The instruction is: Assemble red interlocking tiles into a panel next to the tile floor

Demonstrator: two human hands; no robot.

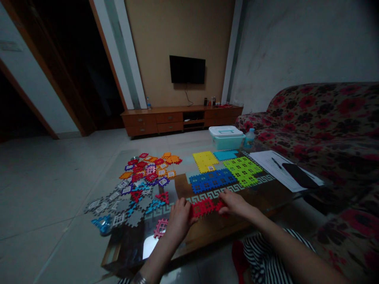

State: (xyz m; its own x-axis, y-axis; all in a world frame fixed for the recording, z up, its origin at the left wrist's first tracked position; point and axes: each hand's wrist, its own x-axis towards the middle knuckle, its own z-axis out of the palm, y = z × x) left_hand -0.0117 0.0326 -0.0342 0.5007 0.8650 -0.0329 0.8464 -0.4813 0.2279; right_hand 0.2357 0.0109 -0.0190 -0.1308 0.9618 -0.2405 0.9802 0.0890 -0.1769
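Observation:
A short row of red interlocking plastic tiles (204, 207) lies flat on the glass table near its front edge. My left hand (181, 215) is closed on the row's left end. At the other end, my right hand (232, 203) grips a red tile (219, 206), its fingers bent over it; whether this tile is joined to the row I cannot tell. Just behind are joined panels of blue tiles (211, 179), lime green tiles (242, 169), yellow tiles (204, 159) and light blue tiles (226, 154). A pink window tile (160, 228) lies left of my left hand.
Loose mixed tiles (139, 177) are heaped over the table's left side. At the back stand a lidded teal box (226, 141) and a bottle (249, 138). Papers (274, 167), a pen (277, 163) and a black phone (299, 175) lie right. A floral sofa (319, 114) borders the table.

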